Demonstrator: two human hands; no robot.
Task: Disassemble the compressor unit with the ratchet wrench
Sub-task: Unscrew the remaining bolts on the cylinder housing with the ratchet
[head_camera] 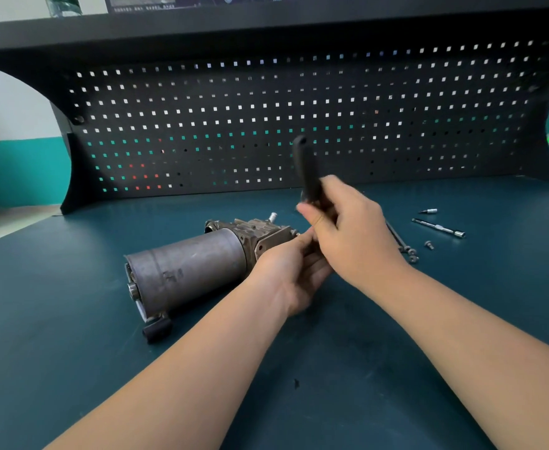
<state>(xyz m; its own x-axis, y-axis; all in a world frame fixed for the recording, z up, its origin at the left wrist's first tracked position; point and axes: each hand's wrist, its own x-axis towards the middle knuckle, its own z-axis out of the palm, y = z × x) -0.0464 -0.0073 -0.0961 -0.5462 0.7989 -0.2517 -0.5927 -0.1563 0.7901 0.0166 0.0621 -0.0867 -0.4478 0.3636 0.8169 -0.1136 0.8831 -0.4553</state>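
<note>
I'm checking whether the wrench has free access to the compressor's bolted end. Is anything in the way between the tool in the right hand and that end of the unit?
Only the left hand, which rests at the bolted end of the compressor unit, under the right hand gripping the ratchet wrench. The wrench head is hidden behind the hands.

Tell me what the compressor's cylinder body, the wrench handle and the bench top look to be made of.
Compressor cylinder: dull grey metal, scuffed and stained, probably steel.
Wrench handle: matte black, likely rubber or plastic; blurred.
Bench top: dark teal mat, low sheen, probably rubber or vinyl.
</note>
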